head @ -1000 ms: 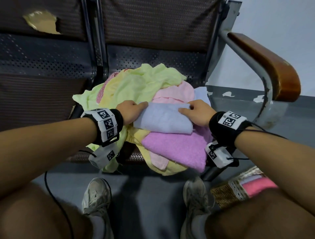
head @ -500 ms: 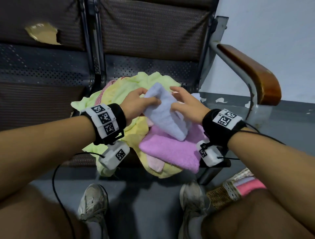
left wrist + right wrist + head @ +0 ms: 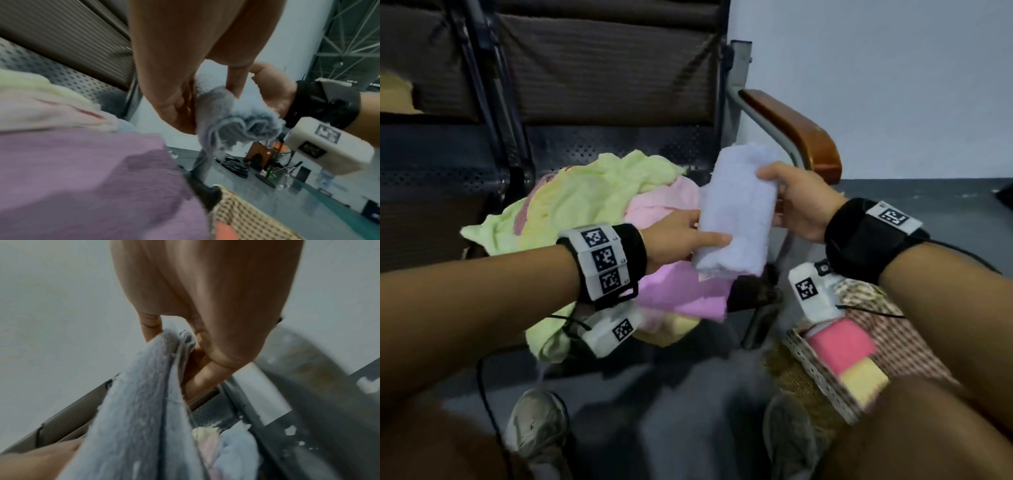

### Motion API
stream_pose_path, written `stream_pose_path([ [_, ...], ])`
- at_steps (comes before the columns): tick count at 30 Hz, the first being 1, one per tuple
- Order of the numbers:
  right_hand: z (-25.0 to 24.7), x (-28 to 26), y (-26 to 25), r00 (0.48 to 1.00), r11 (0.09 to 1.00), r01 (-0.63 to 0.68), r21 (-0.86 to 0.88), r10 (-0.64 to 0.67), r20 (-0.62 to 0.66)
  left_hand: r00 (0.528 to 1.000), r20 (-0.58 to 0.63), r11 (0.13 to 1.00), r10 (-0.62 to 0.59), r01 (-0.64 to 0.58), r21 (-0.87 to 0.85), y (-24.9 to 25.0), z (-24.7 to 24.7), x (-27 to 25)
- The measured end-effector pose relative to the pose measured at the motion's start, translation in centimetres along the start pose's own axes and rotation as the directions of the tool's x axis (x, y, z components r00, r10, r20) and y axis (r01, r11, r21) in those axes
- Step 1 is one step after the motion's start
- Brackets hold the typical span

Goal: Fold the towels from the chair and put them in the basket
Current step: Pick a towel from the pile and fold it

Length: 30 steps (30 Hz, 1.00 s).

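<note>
Head view shows you holding the folded pale blue towel (image 3: 736, 212) in the air between both hands, above the front right corner of the chair seat (image 3: 619, 144). Your right hand (image 3: 796, 202) pinches its far upper edge, thumb on top and fingers behind. Your left hand (image 3: 681, 240) grips its near lower end, thumb across the front. The towel's long axis runs steeply, top end away from you, bottom end toward your knees.

The basket (image 3: 811, 370) sits on the floor to the right of the chair, below your right wrist, with a pink and a yellow folded towel inside. Your right hand is the nearer one, so I judge the towel goes down and to the right. The unfolded pile (image 3: 592, 195) lies on the seat.
</note>
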State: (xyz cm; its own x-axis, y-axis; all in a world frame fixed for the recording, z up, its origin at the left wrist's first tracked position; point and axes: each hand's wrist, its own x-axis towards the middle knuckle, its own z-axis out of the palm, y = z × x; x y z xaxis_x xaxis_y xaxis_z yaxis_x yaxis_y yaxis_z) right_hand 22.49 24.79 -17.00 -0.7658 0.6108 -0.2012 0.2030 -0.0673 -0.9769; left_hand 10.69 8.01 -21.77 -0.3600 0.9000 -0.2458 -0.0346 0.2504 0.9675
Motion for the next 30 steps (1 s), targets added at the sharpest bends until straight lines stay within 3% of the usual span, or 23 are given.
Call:
stream_pose_path([
  [7, -15.0, -3.9, 6.6, 0.968, 0.992, -0.120, 0.039, 0.126, -0.218, 0.979, 0.182, 0.995, -0.091, 0.081, 0.062, -1.5, 13.9, 7.0],
  [13, -24.1, -7.1, 18.5, 0.812, 0.919, -0.344, 0.196, 0.395, -0.429, 0.931, 0.222, 0.912, -0.290, 0.198, 0.360, -7.7, 25.9, 12.2],
  [17, -26.9, -8.1, 26.1, 0.722, 0.829, -0.481, 0.284, 0.559, -0.408, 0.861, 0.284, 0.783, -0.423, 0.189, 0.593, -12.1, 31.0, 14.5],
  [21, -28.2, -8.1, 31.5, 0.673, 0.772, -0.549, 0.321, 0.635, -0.378, 0.851, 0.198, 0.618, -0.486, 0.173, 0.767, -14.8, 33.9, 16.9],
  [25, -28.6, -7.8, 35.2, 0.580, 0.720, -0.618, 0.315, 0.688, -0.436, 0.836, 0.178, 0.490, -0.519, 0.121, 0.863, -16.5, 35.5, 18.1],
  [30, -28.8, -7.5, 38.1, 0.541, 0.681, -0.710, 0.179, 0.690, -0.481, 0.812, 0.196, 0.490, -0.550, 0.124, 0.863, -18.8, 35.4, 18.6],
])
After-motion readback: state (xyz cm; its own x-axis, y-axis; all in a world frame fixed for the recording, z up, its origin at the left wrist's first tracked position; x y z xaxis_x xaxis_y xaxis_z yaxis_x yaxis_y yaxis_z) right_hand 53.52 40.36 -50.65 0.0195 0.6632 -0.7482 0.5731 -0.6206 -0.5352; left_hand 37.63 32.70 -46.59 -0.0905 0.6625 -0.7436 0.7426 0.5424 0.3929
